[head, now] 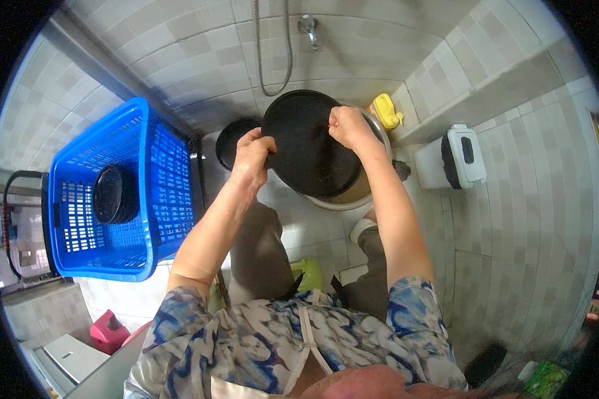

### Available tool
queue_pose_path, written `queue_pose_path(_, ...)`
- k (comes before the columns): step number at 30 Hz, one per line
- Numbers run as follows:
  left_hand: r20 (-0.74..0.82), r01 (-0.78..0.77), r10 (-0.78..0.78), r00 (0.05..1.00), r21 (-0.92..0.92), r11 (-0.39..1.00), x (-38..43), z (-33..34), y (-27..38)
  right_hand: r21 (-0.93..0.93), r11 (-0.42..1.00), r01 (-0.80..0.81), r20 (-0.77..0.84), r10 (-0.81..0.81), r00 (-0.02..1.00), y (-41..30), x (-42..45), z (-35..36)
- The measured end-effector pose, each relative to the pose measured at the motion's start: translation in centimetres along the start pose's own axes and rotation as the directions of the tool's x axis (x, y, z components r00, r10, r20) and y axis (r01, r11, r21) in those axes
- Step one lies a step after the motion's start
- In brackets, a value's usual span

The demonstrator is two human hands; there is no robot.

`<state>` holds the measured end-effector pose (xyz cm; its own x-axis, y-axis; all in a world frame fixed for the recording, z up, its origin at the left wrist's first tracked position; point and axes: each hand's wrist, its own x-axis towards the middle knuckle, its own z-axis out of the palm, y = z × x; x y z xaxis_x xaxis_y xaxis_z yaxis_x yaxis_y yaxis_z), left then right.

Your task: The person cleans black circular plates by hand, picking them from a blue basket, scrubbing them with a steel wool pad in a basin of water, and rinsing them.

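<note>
A large round black tray is held tilted over a wide metal basin with cloudy water in it. My left hand grips the tray's left rim, thumb on top. My right hand is closed at the tray's upper right side; whether it pinches the rim or holds something against the surface cannot be told. Another round black vessel lies on the floor behind my left hand. Over to the left, a blue plastic basket contains a stack of small round black dishes.
A yellow plastic bottle stands behind the basin, with a dark scrubber at its right. A white lidded bin is by the right wall. A shower hose and a tap are on the far wall. A green plastic object sits between the knees.
</note>
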<state>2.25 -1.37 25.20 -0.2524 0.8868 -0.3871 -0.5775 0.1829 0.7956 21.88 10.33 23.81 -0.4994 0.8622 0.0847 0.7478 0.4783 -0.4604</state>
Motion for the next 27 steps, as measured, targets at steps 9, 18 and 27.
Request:
queue_pose_path(9, -0.342, 0.108, -0.079, 0.936, 0.067, 0.992, 2.4, 0.5, -3.2, 0.013, 0.908, -0.418, -0.125, 0.416, 0.901, 16.0, -13.9, -5.7)
queue_pose_path(18, -0.449, 0.266, -0.238, 0.861, -0.001, 0.964, 10.1, -0.3, -14.1, -0.483, 0.643, -0.594, -0.03, 0.666, 0.745, 32.6, -32.7, 4.3)
queue_pose_path(27, -0.452, 0.408, -0.349, 0.821, 0.038, 0.912, 14.6, 6.8, -22.0, 0.529, 0.516, -0.674, 0.363, 0.58, 0.729, 26.2, -13.7, 10.7)
